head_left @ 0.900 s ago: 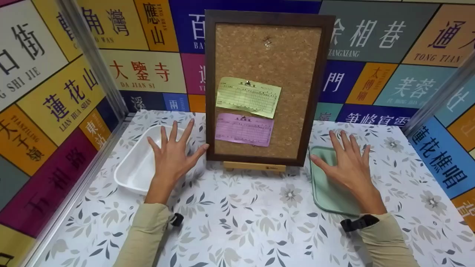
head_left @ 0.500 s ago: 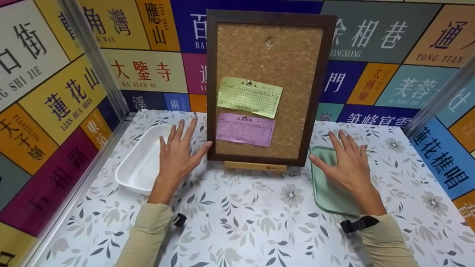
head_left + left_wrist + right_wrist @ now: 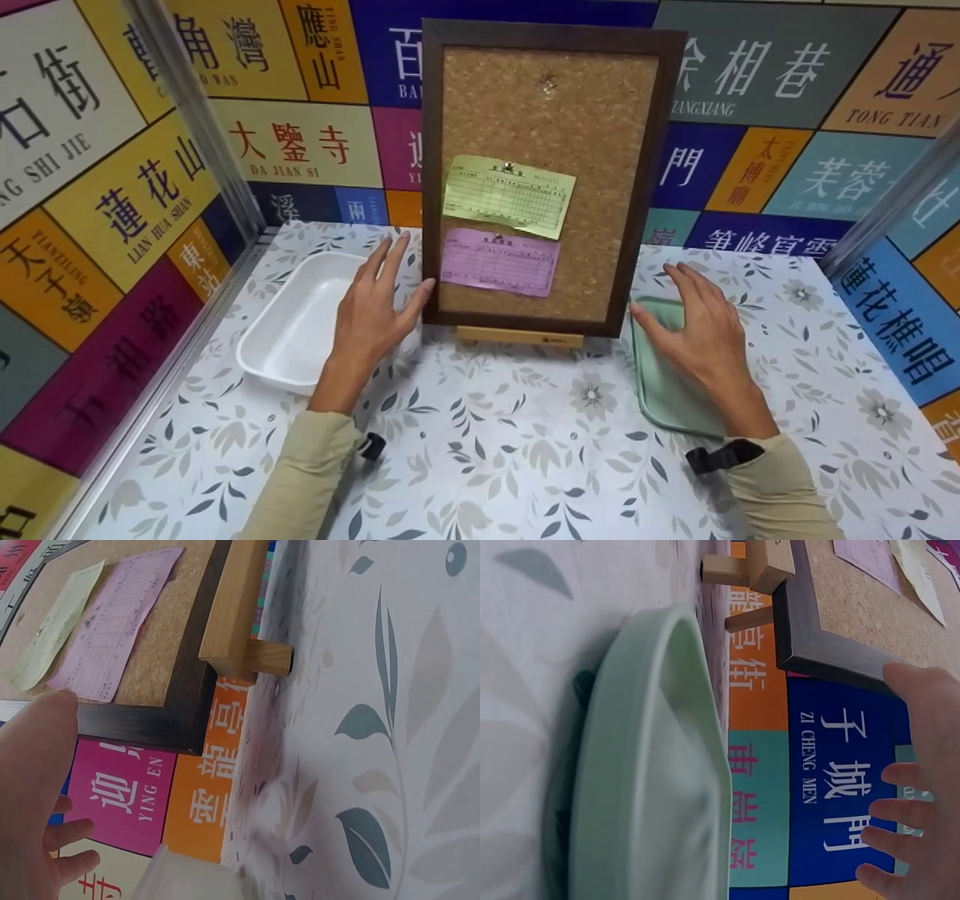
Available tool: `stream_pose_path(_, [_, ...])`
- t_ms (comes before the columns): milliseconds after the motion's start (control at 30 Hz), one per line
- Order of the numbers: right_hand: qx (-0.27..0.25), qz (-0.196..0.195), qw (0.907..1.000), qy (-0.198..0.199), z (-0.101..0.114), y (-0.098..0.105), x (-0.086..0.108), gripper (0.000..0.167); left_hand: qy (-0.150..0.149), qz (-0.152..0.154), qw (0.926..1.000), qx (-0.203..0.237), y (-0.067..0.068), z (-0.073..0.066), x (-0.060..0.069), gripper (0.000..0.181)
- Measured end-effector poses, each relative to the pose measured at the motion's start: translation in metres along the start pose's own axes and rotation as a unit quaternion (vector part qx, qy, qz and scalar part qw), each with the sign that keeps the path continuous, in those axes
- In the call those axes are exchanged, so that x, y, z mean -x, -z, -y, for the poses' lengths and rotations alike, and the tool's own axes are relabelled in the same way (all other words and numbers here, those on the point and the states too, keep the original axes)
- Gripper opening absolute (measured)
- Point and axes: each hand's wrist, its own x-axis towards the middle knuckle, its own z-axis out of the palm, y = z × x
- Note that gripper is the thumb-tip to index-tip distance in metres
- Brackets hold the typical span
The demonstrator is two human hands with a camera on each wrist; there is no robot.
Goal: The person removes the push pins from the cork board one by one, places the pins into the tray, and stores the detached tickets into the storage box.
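Note:
A cork board (image 3: 592, 135) in a dark brown frame leans upright on a small wooden easel (image 3: 517, 337). Two printed slips are pinned to it, a yellow-green slip (image 3: 508, 196) above a pink slip (image 3: 499, 262). My left hand (image 3: 367, 319) has its fingers extended beside the frame's left edge, its thumb tip at the frame; whether it touches I cannot tell. On the other side my right hand (image 3: 705, 330) hovers over a green tray (image 3: 630, 765), fingers extended, the thumb pointing to the frame's lower right. Neither hand holds anything.
A white tray (image 3: 289, 337) stands left of the board, partly behind my left hand. Several pins appear to sit near the board's top. The table (image 3: 510, 465) has a leaf-patterned cover, and coloured sign-panel walls (image 3: 300, 142) enclose it at the back and sides.
My left hand has shifted right and slightly up, its fingers drawing closer together. My right hand stays over the green tray, its fingers drawn closer together. The board and slips look the same.

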Motion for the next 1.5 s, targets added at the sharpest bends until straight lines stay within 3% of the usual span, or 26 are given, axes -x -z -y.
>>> stream_pose_path(400, [-0.035, -0.078, 0.9954, 0.044, 0.018, -0.004, -0.002, 0.066, -0.026, -0.028, 0.9982, 0.047, -0.005, -0.016, -0.003, 0.067])
stream_pose_path(667, [-0.082, -0.104, 0.9890, 0.064, 0.029, -0.004, -0.005, 0.059, -0.045, -0.049, 0.9954, 0.069, -0.007, -0.028, -0.010, 0.059])
stream_pose_path(900, [-0.110, -0.124, 0.9821, 0.090, 0.047, -0.006, -0.008, 0.053, -0.035, -0.047, 0.9948, 0.084, -0.009, -0.034, -0.014, 0.056])
stream_pose_path(1500, [-0.138, -0.095, 0.9789, 0.117, 0.088, -0.019, -0.017, 0.047, -0.010, -0.087, 0.9899, 0.111, -0.019, -0.048, -0.029, 0.042])
